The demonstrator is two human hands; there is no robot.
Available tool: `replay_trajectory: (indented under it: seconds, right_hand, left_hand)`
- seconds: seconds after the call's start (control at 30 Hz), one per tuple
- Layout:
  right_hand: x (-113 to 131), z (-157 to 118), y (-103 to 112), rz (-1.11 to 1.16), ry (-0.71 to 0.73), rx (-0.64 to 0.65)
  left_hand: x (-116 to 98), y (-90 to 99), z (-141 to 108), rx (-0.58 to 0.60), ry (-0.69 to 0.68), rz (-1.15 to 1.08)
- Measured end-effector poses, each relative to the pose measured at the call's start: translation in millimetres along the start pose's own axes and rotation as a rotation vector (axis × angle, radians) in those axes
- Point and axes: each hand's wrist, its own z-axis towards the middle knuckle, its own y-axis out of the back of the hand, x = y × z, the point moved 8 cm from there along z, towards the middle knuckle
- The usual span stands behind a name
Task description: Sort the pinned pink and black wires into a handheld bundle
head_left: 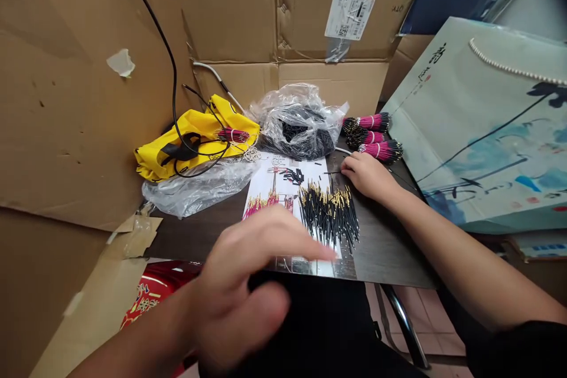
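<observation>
My left hand [248,271] is raised close to the camera, slightly blurred, with thumb and fingers apart and nothing between them. Behind it, a pile of black wires with gold tips [330,215] lies on a printed sheet [261,177]. Pink wires with gold tips [261,202] show just above my left hand. Small black tube pieces [293,176] lie farther back on the sheet. My right hand [365,174] rests on the dark table right of the sheet, its fingertips together at a thin dark wire; its grip is too small to make out.
Tied pink and black wire bundles [381,150] lie at the back right beside a pale paper bag [496,130]. A clear plastic bag of black wires [301,130] and a yellow bag [195,136] stand at the back. Cardboard [230,6] walls the table [385,248].
</observation>
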Motion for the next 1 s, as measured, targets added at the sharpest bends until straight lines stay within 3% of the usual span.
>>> replay_trajectory:
  seconds: [0.07,0.17,0.3,0.43,0.57,0.7,0.83,1.0]
  right_hand:
    - [-0.2,3.6,-1.8,-0.034,-0.006,0.050]
    - [-2.8,6.3,-3.7,-0.066,-0.052,0.087]
    - [-8.6,0.8,0.1,-0.047,-0.159,0.112]
    - [-13.2,-20.2,11.1,-0.013,-0.278,0.126]
    - [-12.6,-44.4,12.0,0.038,-0.348,0.198]
    - [-5.9,-55.0,2.9,0.214,-0.318,0.336]
    - [4.0,-56.6,3.5,0.437,-0.229,0.429]
    - [7.2,-64.2,7.9,0.565,-0.239,0.508]
  left_hand:
    - [37.9,-13.5,27.2,0.129,-0.030,0.031]
    - [104.7,-35.3,47.8,0.431,0.000,0.376]
    - [155.2,-45.2,64.0,0.550,-0.040,0.618]
    - [171.0,-59.2,73.2,0.584,-0.118,0.652]
    - [180.0,-63.3,71.0,0.545,-0.132,0.639]
    - [185.7,-60.6,67.3,0.493,-0.118,0.635]
    - [183.1,-63.5,65.6,0.516,-0.125,0.581]
    - [178.3,-66.0,64.6,0.534,-0.161,0.572]
